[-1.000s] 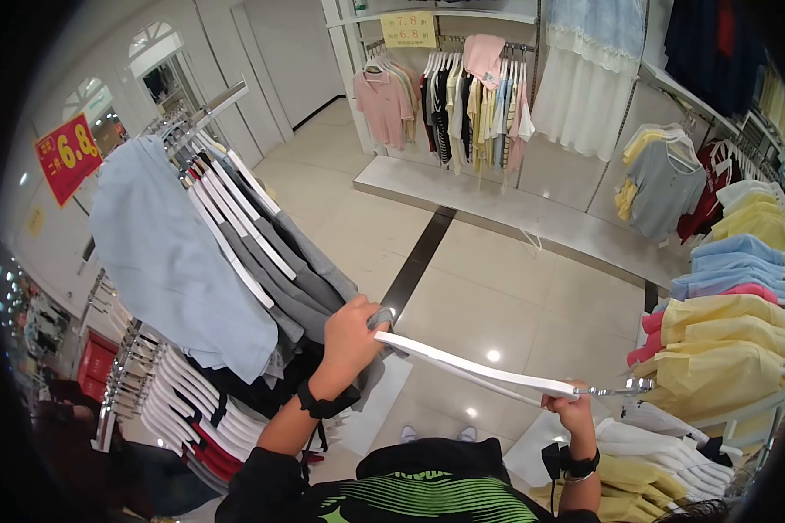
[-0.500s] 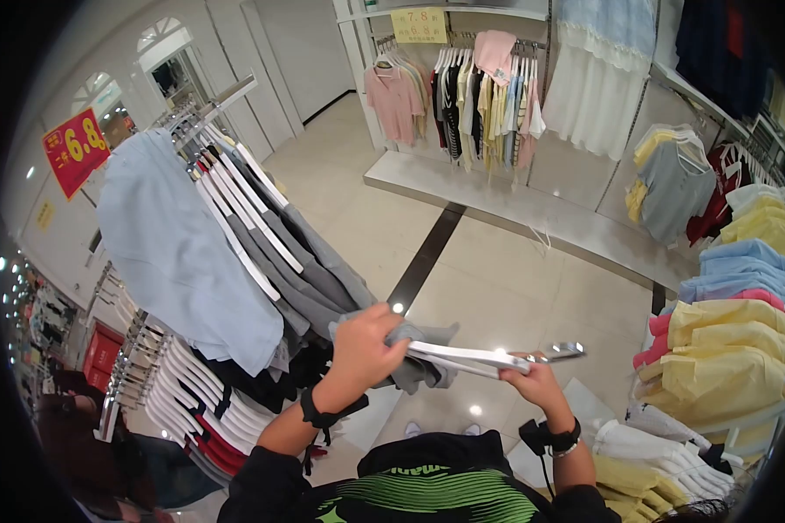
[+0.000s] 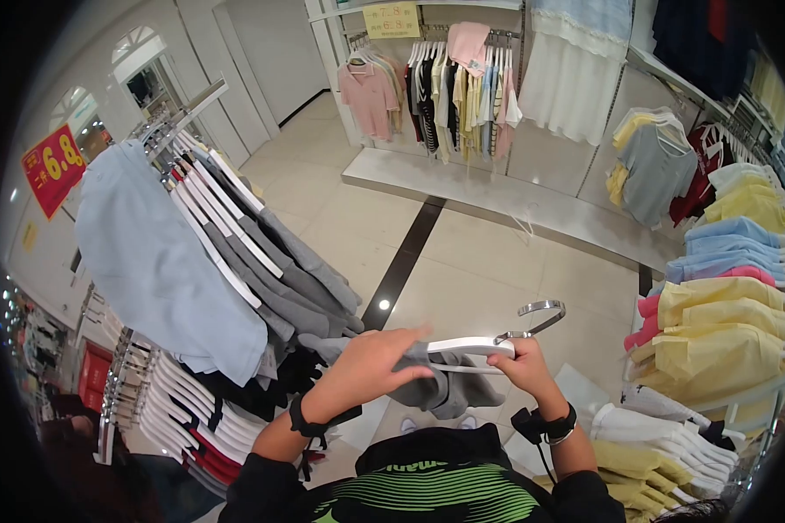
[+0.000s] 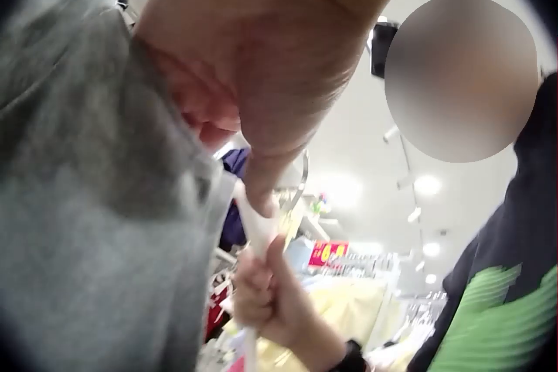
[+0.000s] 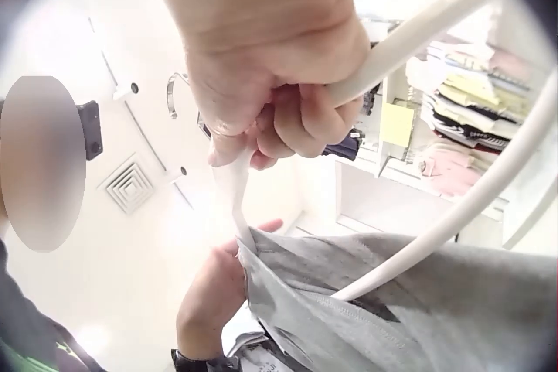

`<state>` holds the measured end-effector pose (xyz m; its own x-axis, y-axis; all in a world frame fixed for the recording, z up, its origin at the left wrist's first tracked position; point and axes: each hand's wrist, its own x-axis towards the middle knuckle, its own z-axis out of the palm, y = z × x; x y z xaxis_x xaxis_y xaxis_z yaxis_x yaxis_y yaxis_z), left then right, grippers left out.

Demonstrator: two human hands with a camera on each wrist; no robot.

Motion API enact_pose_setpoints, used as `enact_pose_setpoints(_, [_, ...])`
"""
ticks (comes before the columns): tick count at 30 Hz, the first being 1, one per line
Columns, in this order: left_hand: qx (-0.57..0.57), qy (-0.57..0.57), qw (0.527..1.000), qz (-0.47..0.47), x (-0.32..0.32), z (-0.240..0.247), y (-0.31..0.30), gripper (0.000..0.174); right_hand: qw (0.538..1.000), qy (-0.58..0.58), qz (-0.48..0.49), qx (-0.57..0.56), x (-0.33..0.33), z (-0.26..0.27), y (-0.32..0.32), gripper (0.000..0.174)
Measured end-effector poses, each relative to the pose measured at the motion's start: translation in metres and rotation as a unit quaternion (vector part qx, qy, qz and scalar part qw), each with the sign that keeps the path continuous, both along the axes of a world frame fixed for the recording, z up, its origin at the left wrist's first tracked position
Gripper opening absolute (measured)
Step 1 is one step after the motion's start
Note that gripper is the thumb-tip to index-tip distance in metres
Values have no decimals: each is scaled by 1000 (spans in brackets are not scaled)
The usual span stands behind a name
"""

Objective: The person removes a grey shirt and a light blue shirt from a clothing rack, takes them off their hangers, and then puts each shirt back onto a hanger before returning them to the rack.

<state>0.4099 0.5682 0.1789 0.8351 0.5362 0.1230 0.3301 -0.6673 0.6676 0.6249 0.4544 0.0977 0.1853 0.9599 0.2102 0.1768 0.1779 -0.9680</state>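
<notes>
My right hand (image 3: 529,370) grips a white clothes hanger (image 3: 467,345) beside its metal hook (image 3: 549,310). A grey garment (image 3: 440,397) hangs on the hanger's left part. In the right wrist view, curled fingers wrap the hanger, and its lower bar (image 5: 436,254) runs into the grey cloth. My left hand (image 3: 368,368) lies at the garment's edge with fingers stretched out and thumb spread apart. Grey cloth (image 4: 96,206) fills the left side of the left wrist view, right beside that hand; part of the fingers is hidden there.
On my left, a rack holds a light blue garment (image 3: 161,253) and grey ones (image 3: 279,288) on white hangers. Yellow clothes (image 3: 715,301) hang along the right. A low white platform (image 3: 497,205) stands by the far wall, with a loose hanger (image 3: 523,222) near its edge.
My right hand has moved left with the hanger, closer to my left hand, and the hook now points up. More of the hanger is inside the grey garment. The left hand's fingers have straightened.
</notes>
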Motion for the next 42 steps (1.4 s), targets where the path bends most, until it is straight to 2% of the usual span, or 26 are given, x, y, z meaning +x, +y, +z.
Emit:
enact_pose_setpoints(2, [154, 29, 986, -54, 2, -15, 4, 25, 1000, -23, 6, 1, -6, 5, 2, 21])
enact_pose_setpoints(6, [174, -65, 983, -5, 4, -9, 6, 23, 997, 24, 71, -20, -28, 19, 12, 22])
enact_pose_setpoints(8, [176, -72, 982, 6, 2, 0, 7, 25, 994, 48, 16, 100, -28, 6, 15, 23])
enact_pose_setpoints(9, [189, -67, 979, 24, -2, 4, 11, 25, 994, 47, 18, 99, -20, -3, 11, 23])
enact_pose_setpoints(10, [202, -61, 977, 43, -6, 6, 14, 24, 968, -92, -139, 189, -5, -13, 3, 24])
enact_pose_setpoints(11, [196, -64, 977, 58, -10, 8, 17, 25, 891, -224, -288, 271, 1, -23, -1, 26])
enact_pose_setpoints(12, [196, -64, 976, 64, -11, 7, 19, 25, 892, -224, -283, 272, -5, -36, -7, 26])
enact_pose_setpoints(14, [213, -58, 973, 59, -12, 4, 19, 26, 906, -324, -37, 272, -19, -49, -22, 27])
enact_pose_setpoints(16, [213, -58, 973, 64, -9, 2, 16, 24, 910, -375, 116, 134, -53, -27, -21, 32])
enact_pose_setpoints(17, [216, -60, 972, 66, -7, 2, 16, 23, 910, -375, 115, 133, -62, -31, -14, 32])
enact_pose_setpoints(19, [209, -66, 973, 78, -8, 4, 15, 22, 931, -342, 120, 41, -70, -55, 3, 38])
enact_pose_setpoints(24, [177, -92, 973, 118, -20, 9, 19, 21, 958, -283, 55, -1, -63, -88, 21, 43])
enact_pose_setpoints(26, [134, -113, 976, 130, -25, 7, 22, 23, 966, -250, -66, -4, -61, -91, 20, 44])
enact_pose_setpoints(27, [132, -115, 976, 131, -26, 6, 22, 23, 970, -225, -91, -17, -62, -92, 24, 44])
enact_pose_setpoints(28, [127, -110, 977, 133, -28, 6, 21, 23, 969, -227, -90, -18, -60, -89, 30, 44])
enact_pose_setpoints(30, [121, -107, 978, 135, -28, 6, 19, 23, 966, -251, -8, 57, -55, -85, 43, 42])
enact_pose_setpoints(32, [101, -101, 979, 144, -30, 9, 18, 22, 962, -267, 18, 50, -50, -100, 46, 37])
enact_pose_setpoints(34, [103, -129, 973, 162, -34, 8, 23, 21, 922, -368, 98, -72, -42, -109, 40, 33])
enact_pose_setpoints(36, [103, -157, 966, 178, -39, 3, 30, 21, 916, -382, 90, -80, -24, -112, 26, 29])
enact_pose_setpoints(40, [105, -158, 966, 176, -48, -10, 37, 21, 906, -415, -89, 5, 20, -76, -2, 23])
enact_pose_setpoints(42, [68, -110, 977, 169, -50, -14, 33, 24, 898, -423, -119, 18, 39, -51, -12, 22])
